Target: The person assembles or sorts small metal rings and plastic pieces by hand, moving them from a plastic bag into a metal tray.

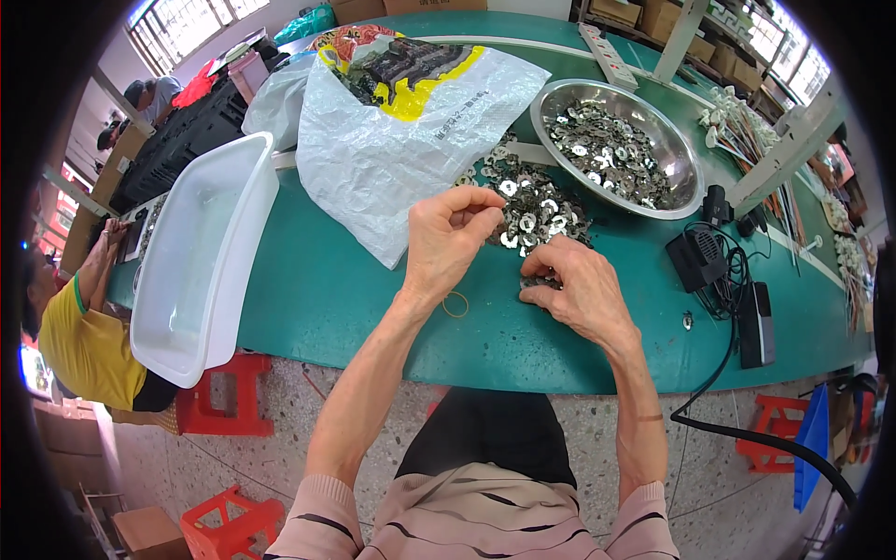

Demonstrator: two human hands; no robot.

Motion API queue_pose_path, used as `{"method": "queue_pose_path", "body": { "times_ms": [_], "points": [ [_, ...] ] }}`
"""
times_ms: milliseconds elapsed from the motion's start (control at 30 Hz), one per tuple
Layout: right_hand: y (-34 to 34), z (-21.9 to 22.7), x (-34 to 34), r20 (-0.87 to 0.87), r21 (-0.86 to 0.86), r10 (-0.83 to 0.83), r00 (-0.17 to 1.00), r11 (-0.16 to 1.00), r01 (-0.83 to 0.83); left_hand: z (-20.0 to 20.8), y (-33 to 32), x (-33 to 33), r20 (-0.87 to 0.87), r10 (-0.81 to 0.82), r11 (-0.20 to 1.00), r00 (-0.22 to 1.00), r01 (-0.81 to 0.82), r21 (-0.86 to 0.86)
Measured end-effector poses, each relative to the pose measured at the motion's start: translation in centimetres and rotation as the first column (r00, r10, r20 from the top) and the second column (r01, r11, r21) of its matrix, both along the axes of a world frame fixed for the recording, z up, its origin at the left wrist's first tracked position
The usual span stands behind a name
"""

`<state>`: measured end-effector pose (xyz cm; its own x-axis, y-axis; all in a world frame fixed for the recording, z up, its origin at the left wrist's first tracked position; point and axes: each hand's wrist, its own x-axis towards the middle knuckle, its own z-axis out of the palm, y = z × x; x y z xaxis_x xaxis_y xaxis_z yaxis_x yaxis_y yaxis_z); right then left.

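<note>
A loose pile of small shiny metal pieces [527, 201], ring-like with notched edges, lies on the green table in front of me. At the pile's left edge, my left hand [443, 235] has its thumb and index finger pinched together; whatever is between them is too small to make out. My right hand [586, 291] curls at the near side of the pile, thumb and fingers closed around several metal pieces [539, 281]. Behind it to the right, a round steel bowl [686, 191] holds many more of the same pieces. A yellow rubber band [455, 304] lies below my left hand.
A white woven sack [359, 177] spreads across the table behind my left hand. Left of it, an empty white plastic tub [173, 317] overhangs the edge. Black adapters [698, 259] and cables sit at right, near a power strip [609, 58]. A person in yellow [79, 345] works at far left.
</note>
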<state>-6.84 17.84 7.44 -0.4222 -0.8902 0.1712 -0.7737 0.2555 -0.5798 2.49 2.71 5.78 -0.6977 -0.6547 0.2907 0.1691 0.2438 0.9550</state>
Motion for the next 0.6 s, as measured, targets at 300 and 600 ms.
{"method": "queue_pose_path", "body": {
  "times_ms": [300, 600],
  "points": [
    [-0.3, -1.6, 0.1, 0.372, -0.229, -0.028, 0.928, 0.966, 0.121, 0.8, 0.3, 0.2, 0.051, -0.085, 0.996, 0.995, 0.085, 0.005],
    [0.2, -1.4, -0.3, 0.813, -0.317, 0.112, 0.571, 0.908, 0.274, 1.2, 1.2, 0.4, 0.164, -0.397, 0.916, 0.903, 0.400, 0.014]
  ]
}}
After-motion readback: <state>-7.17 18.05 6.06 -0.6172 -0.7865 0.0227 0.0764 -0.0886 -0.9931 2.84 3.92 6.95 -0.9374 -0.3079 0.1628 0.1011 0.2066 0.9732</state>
